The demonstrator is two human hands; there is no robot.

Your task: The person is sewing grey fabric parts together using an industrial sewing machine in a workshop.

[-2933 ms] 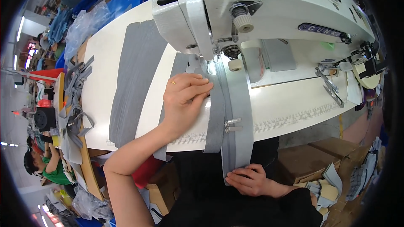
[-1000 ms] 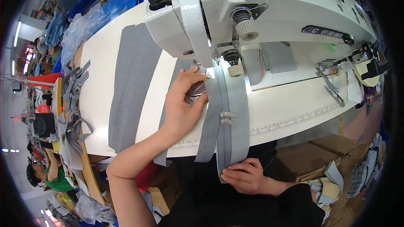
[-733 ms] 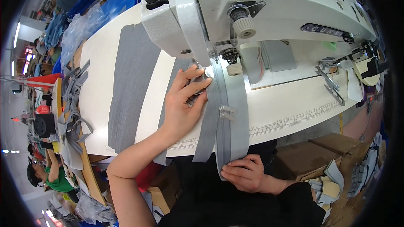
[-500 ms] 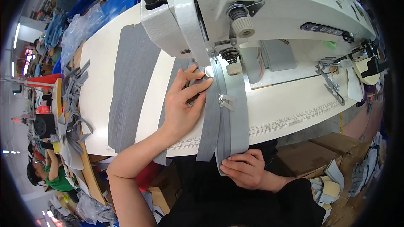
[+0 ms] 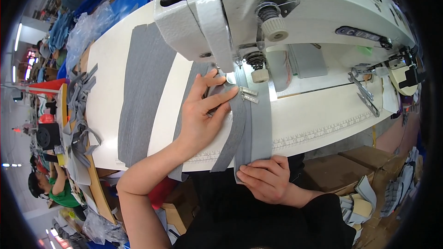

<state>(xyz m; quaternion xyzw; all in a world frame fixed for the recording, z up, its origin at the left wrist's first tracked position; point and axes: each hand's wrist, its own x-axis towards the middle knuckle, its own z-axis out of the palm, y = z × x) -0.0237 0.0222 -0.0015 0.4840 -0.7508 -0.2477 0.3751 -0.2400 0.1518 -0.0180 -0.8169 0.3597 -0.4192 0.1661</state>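
Note:
A white sewing machine (image 5: 295, 14) stands over grey zipper tape (image 5: 260, 129), which runs from under the presser area down past the table's front edge. Two silver zipper pulls (image 5: 249, 94) sit on it just below the foot. My left hand (image 5: 203, 110) has its fingers spread, pressing beside the foot on a loose grey fabric strip (image 5: 226, 150) that curves along the tape's left side; what lies under the palm is partly hidden. My right hand (image 5: 267, 180) is closed around the tape's lower end at the table edge.
A stack of long grey strips (image 5: 143, 83) lies left on the white table. Scraps (image 5: 78, 120) hang at its left end. Tweezers (image 5: 369, 101) and grey pieces (image 5: 307, 60) lie right. Cardboard boxes (image 5: 341, 166) stand below right. A co-worker (image 5: 60, 193) is at the far left.
The tape has travelled away from me under the machine, carrying the zipper pulls up toward the foot. My right hand has risen with it. My left fingers have spread and shifted beside the foot.

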